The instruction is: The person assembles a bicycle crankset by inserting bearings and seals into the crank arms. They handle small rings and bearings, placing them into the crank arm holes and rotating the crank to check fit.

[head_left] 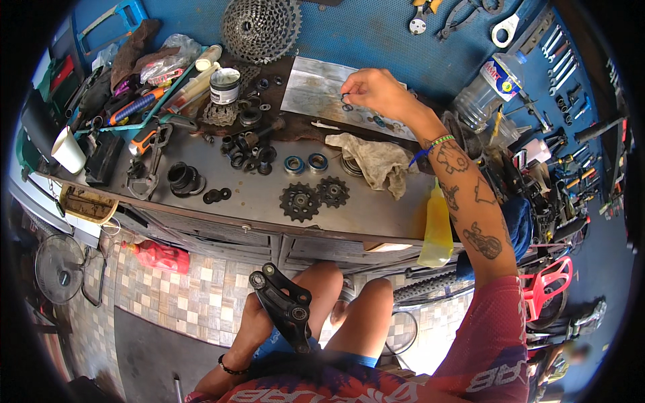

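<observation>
Clear plastic jug (474, 101): bold lettering on its blue label (505, 79). Person's red-and-purple jersey (480, 336): large pale capitals on right sleeve, more across front near lower edge. Squat jar (225, 86): small pale print on dark label, too fine to read.

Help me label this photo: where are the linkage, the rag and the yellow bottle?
Linkage (299, 314): head view, on its round pivot.
Rag (377, 161): head view, on its middle.
Yellow bottle (437, 232): head view, on its body.
</observation>
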Available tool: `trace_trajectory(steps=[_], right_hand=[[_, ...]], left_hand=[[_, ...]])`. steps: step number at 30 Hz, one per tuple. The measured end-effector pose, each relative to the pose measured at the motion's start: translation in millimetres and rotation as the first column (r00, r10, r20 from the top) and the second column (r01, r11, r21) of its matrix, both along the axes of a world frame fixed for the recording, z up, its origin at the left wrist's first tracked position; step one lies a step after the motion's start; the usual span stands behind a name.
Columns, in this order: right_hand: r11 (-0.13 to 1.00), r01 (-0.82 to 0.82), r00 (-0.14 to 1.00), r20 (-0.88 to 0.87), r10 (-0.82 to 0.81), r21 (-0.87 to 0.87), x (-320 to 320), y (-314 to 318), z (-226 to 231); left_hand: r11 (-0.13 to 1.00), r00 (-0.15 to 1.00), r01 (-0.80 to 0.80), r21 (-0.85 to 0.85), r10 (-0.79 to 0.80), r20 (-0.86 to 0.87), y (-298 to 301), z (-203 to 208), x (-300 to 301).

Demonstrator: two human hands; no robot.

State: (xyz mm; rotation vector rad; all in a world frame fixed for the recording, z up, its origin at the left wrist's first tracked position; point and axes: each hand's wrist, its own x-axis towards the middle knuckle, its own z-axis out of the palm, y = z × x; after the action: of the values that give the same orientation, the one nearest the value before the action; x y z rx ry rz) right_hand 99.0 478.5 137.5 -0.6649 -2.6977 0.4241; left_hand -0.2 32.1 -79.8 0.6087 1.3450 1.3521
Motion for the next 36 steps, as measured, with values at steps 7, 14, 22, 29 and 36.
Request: trace_trajectory(steps=[7,14,22,29,36], right_hand=[[0.999,0.035,0.993,0.113,-0.031,-0.03,-11.4,15.7,-4.3],[0.98,0.142,0.951,0.292,-0.097,-0.139,-18.6,20.3,7.5],[0.912,0.075,0.978,0.209,0.011,-0.402,-3.1,17.1,9.3],[0.931,0.086,0.976,0.217,-0.007,-0.356,-0.5,8.6,17.8],[0.917,0.115,0.983,0.177,-0.049,-0.382,3.0,10.7,15.7]], left_hand=[[1.0,1.0,0.008,-0.023,-0.009,-0.027,1.5,1.4,0.5],[1.0,0.999,-0.016,0.001,0.016,-0.03,1.4,2.6,1.5],[1.0,1.0,0.015,0.005,-0.014,-0.009,2.0,5.7,-0.3],[1.0,1.0,0.006,0.024,-0.007,0.02,2.5,2.0,2.3],[1.0,1.0,0.01,0.012,-0.01,0.017,0.3,1.3,1.7]])
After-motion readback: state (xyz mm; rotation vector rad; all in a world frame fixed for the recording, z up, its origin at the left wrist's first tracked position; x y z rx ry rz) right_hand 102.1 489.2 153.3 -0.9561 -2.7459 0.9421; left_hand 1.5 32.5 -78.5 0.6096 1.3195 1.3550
